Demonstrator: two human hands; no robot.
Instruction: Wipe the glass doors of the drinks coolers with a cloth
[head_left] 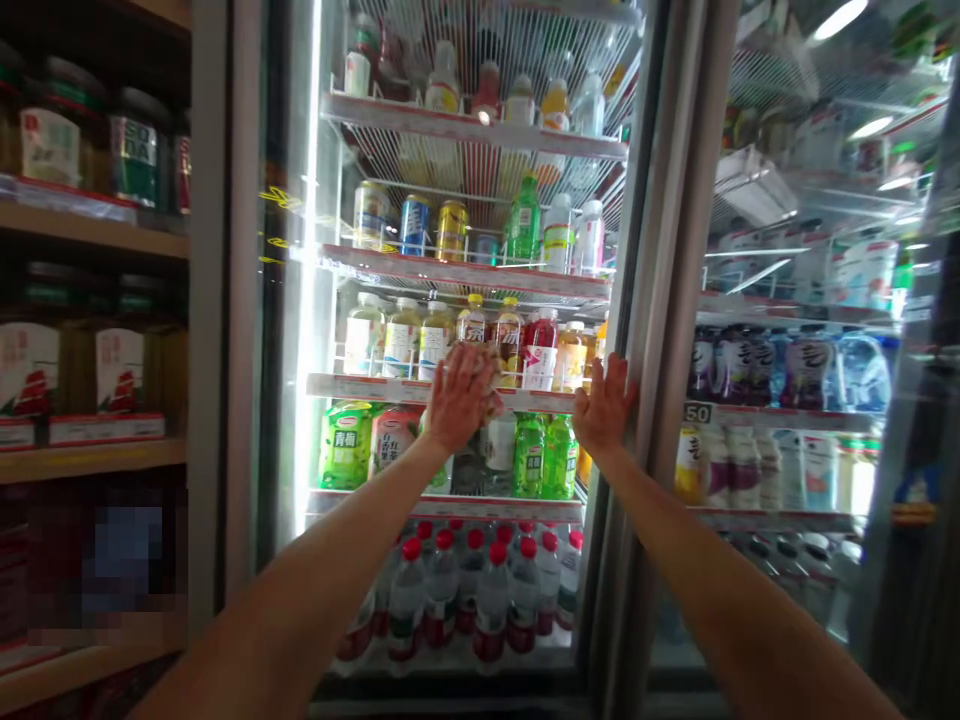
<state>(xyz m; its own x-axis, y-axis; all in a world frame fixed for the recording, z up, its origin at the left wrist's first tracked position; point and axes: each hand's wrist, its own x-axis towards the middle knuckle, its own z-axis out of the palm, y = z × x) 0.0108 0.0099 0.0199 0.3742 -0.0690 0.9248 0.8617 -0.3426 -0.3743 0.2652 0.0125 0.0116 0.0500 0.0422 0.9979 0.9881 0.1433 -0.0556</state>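
My left hand [456, 402] is pressed toward the glass door [480, 345] of a lit drinks fridge, fingers over a crumpled, patterned cloth [492, 378]. Part of the cloth is hidden under the palm. Further right, my right hand [604, 405] is spread with nothing in it, against the door near its metal frame [660, 300]. Behind the left hand stand tea bottles with yellow caps [508, 340] and a red drink bottle [540, 348]. Green drink bottles [531, 455] stand on the shelf below, between the two hands.
Red-capped water bottles [493, 595] fill the fridge bottom. Cans [415, 222] stand on an upper shelf. At right is a second glass-fronted fridge with purple drink bottles [750, 365]. Wooden shelving [90, 460] with large drink bottles is on the left.
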